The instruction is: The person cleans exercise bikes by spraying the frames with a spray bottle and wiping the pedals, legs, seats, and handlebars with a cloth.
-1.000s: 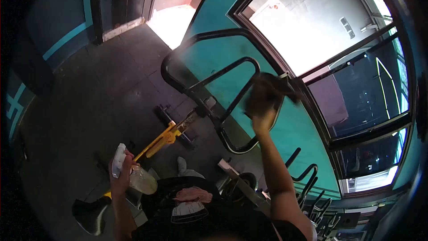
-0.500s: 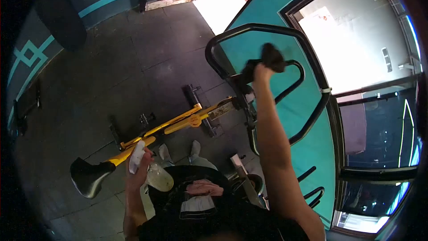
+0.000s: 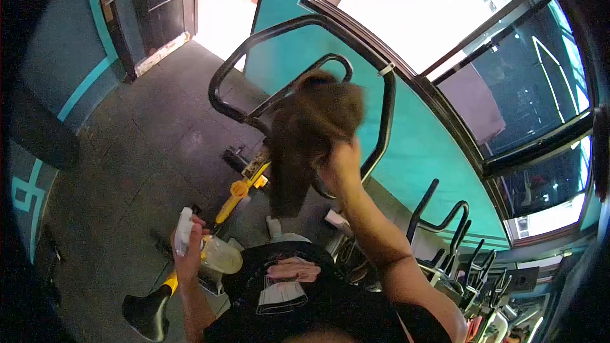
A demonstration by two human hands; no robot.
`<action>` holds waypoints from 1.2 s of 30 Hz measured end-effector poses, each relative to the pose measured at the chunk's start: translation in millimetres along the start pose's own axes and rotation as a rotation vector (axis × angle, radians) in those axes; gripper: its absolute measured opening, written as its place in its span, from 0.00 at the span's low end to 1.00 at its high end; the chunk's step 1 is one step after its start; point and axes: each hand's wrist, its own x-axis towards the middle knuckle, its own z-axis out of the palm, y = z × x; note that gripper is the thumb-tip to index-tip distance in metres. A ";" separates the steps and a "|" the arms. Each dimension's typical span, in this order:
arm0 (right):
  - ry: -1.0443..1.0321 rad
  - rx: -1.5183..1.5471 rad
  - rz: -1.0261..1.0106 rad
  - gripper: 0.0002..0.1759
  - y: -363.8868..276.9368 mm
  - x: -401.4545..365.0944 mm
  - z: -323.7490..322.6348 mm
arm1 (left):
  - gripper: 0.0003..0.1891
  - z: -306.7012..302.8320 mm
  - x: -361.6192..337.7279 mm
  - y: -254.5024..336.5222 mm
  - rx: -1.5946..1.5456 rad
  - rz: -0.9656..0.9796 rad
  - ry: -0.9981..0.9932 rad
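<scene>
- grips the cloth [image 3: 321, 111] mid-frame in the right hand [image 3: 340, 162], with fingers curled in on the fabric, and a long fold dangling below.
- holds the bottle [image 3: 223, 256] in the left hand [image 3: 189, 241], lower left of the frame, with fingers wrapped close about the neck, just under the white sprayer [image 3: 183, 232].
- to work well along the bars [image 3: 388, 111], probably best to gather that loose fold into the palm, so as not to drag over the yellow bike [image 3: 235, 194].
- better, too, to press with the whole palm, follow each bend slowly, and change to a fresh face of cloth now and then.
- wise to keep the left fingers light near the trigger; no way to tell whether squeezed.
- hidden in cloth and blur: the right fingertips, plus the lower middle of the bars.
- hard to say whether touching the bars with the cloth or only passing in front.
- lost in glare, upper right: much of the window [image 3: 394, 19]; too small and dim to sort out, lower right: the machines [image 3: 480, 273].
</scene>
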 end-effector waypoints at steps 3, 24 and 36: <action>-0.022 -0.318 -0.585 0.18 1.7 23.0 -33.8 | 0.17 -7.3 -6.9 -9.0 0.039 -0.015 0.010; -0.140 -1.504 -0.896 0.25 91.2 160.2 -82.0 | 0.16 -20.3 -34.5 -41.6 0.029 -0.103 0.161; 0.107 0.226 0.133 0.18 15.3 -16.6 -108.3 | 0.13 -38.8 -15.3 -29.5 0.085 -0.110 0.029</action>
